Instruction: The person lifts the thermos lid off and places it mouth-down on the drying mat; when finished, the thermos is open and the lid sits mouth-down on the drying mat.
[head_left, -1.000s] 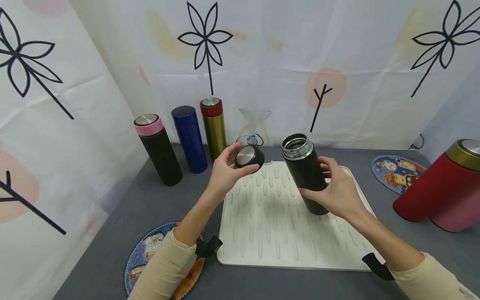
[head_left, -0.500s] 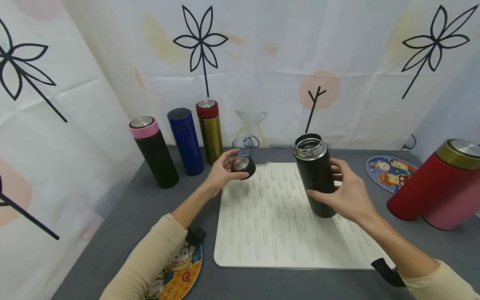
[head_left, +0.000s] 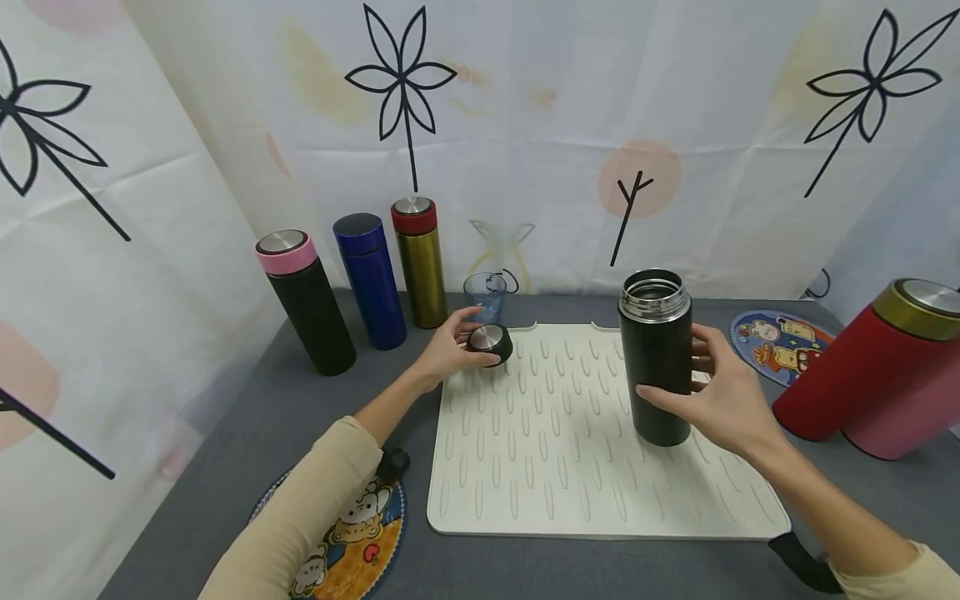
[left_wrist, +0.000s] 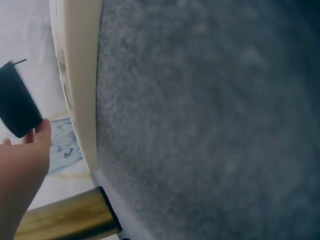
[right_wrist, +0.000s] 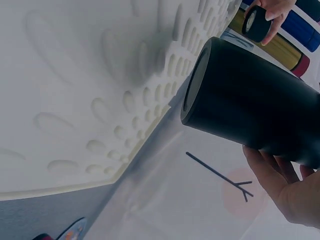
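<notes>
My left hand (head_left: pixel 444 357) pinches a black lid with a silver top (head_left: pixel 490 342) between thumb and fingers, close over the far left corner of the white ribbed mat (head_left: pixel 540 475). In the left wrist view the lid (left_wrist: pixel 19 102) hangs from the fingertips. My right hand (head_left: pixel 726 396) grips a black thermos bottle (head_left: pixel 657 367) around its side, nearly upright, with its silver threaded neck uncovered. Over the right part of the mat, the bottle's base (right_wrist: pixel 197 82) shows raised above the surface in the right wrist view.
Behind my left hand stand a black-and-pink thermos (head_left: pixel 307 308), a blue one (head_left: pixel 372 283) and a gold one (head_left: pixel 422 271). A clear glass (head_left: pixel 486 296) is at the back. Red (head_left: pixel 847 379) and pink (head_left: pixel 907 417) thermoses stand right. Round cartoon mats (head_left: pixel 375 533) lie left and far right.
The thermos bottle has moved right in my right hand and stands straighter. My left hand has brought the lid lower, toward the mat's far left corner, away from the bottle.
</notes>
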